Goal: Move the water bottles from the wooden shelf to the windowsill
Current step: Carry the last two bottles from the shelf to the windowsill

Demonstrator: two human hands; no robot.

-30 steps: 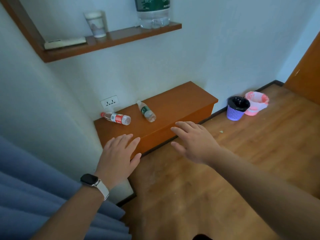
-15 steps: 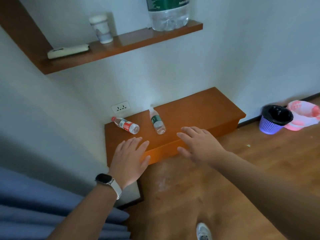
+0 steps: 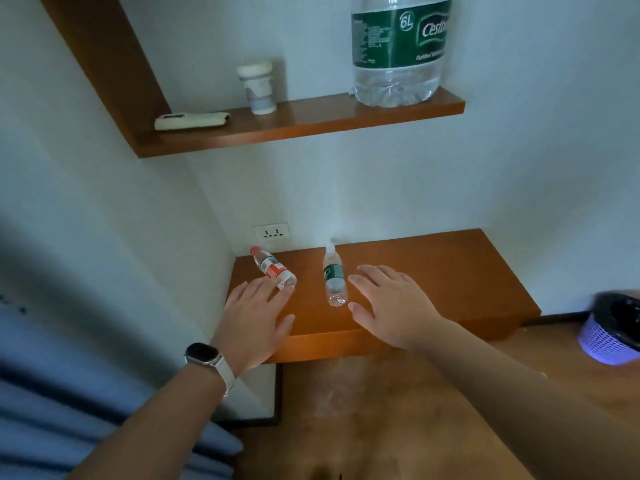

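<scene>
Two small water bottles lie on their sides on the low wooden shelf (image 3: 433, 271). The red-labelled bottle (image 3: 273, 267) is at the left, near the wall corner. The green-labelled bottle (image 3: 334, 276) is in the middle, cap toward the wall. My left hand (image 3: 254, 313), with a watch on the wrist, hovers with fingers straight just in front of the red-labelled bottle's base. My right hand (image 3: 391, 301) is spread flat just right of the green-labelled bottle. Neither hand holds anything.
An upper wooden shelf (image 3: 311, 124) carries a large 6L water jug (image 3: 398, 50), a paper cup (image 3: 258, 88) and a white remote (image 3: 192, 120). A wall socket (image 3: 272, 233) sits above the low shelf. A purple bin (image 3: 613, 327) stands at right, a blue curtain (image 3: 69, 393) at left.
Both hands have reached forward from the shelf's front edge to the bottles. The view has moved closer to the shelf and tilted upward.
</scene>
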